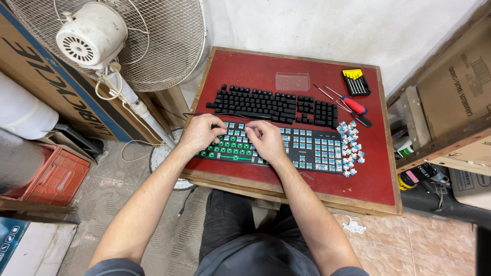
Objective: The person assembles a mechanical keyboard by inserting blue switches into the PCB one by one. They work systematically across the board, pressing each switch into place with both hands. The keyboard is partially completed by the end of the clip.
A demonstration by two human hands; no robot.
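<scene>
A black keyboard (307,151) with its keycaps off lies on the red table top (378,174). Rows of blue switches stand in it, and bare green board (230,150) shows on its left part. My left hand (200,134) presses on the keyboard's upper left corner and grips it. My right hand (267,141) is beside it, fingertips pinched down on a blue switch (249,130) in the upper rows. What lies under the fingertips is hidden.
The removed black keycaps (273,105) lie laid out behind the keyboard. A pile of loose blue switches (351,148) lies at the right, with a red-handled screwdriver (353,106), a small screwdriver set (356,82) and a clear plastic lid (292,81). A standing fan (92,36) and cardboard boxes (450,87) flank the table.
</scene>
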